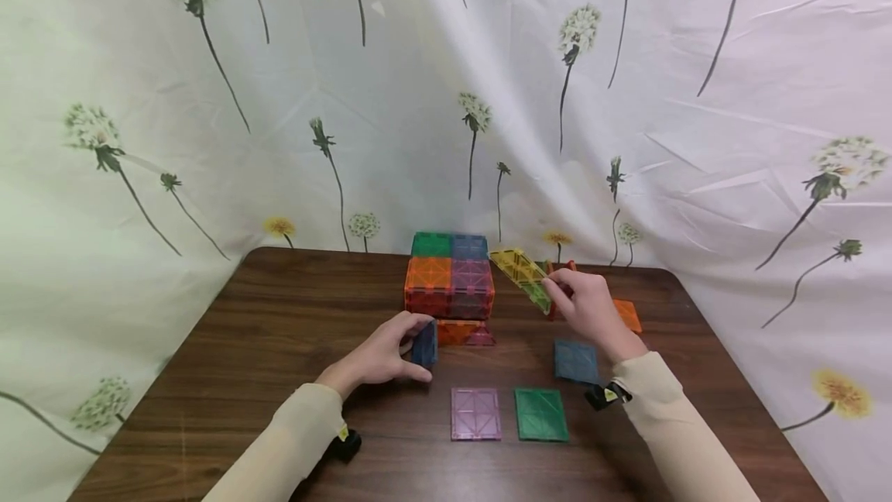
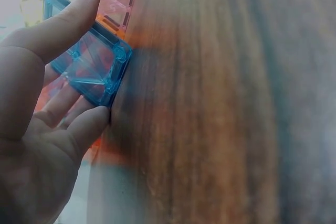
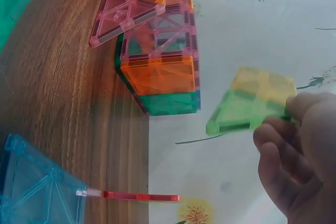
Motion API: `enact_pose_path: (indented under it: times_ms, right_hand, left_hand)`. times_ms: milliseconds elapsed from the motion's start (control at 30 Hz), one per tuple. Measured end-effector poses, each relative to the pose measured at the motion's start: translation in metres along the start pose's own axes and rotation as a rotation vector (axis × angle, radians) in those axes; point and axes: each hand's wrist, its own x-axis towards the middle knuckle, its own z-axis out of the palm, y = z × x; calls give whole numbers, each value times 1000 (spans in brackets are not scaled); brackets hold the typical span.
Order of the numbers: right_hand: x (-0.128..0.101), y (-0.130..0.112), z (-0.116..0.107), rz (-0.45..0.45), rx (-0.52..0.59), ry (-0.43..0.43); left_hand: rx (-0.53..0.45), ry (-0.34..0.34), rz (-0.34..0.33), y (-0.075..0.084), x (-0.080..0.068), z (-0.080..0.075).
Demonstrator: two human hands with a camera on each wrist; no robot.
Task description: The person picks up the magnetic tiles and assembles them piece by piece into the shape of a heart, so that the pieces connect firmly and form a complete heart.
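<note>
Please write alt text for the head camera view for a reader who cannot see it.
A person's left hand grips an upright blue tile on a wooden table before a block of coloured tiles, while the right hand holds joined yellow and green tiles aloft.

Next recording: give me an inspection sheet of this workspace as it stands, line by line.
Surface: dark brown wooden table, rounded corners.
Job's things: block built of translucent coloured magnetic tiles; blue square tile stood on edge; joined yellow and green tiles held in the air.
Clutter: loose flat tiles, pink, green, blue, orange.
Grippers: left hand holds the blue square tile; right hand pinches the yellow and green tiles.
Cables: nothing seen; a black wrist-worn device on each arm.
Surroundings: white sheet printed with dandelions behind the table.
</note>
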Motion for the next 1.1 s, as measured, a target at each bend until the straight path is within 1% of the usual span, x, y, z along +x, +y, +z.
enact_pose_path:
  times_ms: [100, 167, 333, 467, 567, 733, 900, 1100]
  right_hand:
    - [-4, -1, -4, -52, 44, -40]
    - [-6, 0, -4, -105, 79, -79]
    - [-12, 2, -2, -223, 172, -206]
    - [-16, 2, 3, -266, 223, -294]
    - [-18, 0, 9, -285, 236, -347]
    - [-22, -4, 23, -308, 220, -431]
    - [-26, -6, 36, -293, 216, -505]
    - [-29, -8, 49, -287, 211, -557]
  left_hand:
    - [7, 6, -5, -1, 2, 0]
    - [12, 10, -7, -2, 3, 0]
    - [11, 8, -7, -3, 6, 0]
    - [-8, 3, -12, -3, 8, -1]
    - [-15, -1, -19, -3, 8, -2]
    - [-16, -11, -31, -3, 9, -2]
    - [-29, -18, -43, -2, 8, -3]
    - [-42, -16, -40, -3, 7, -2]
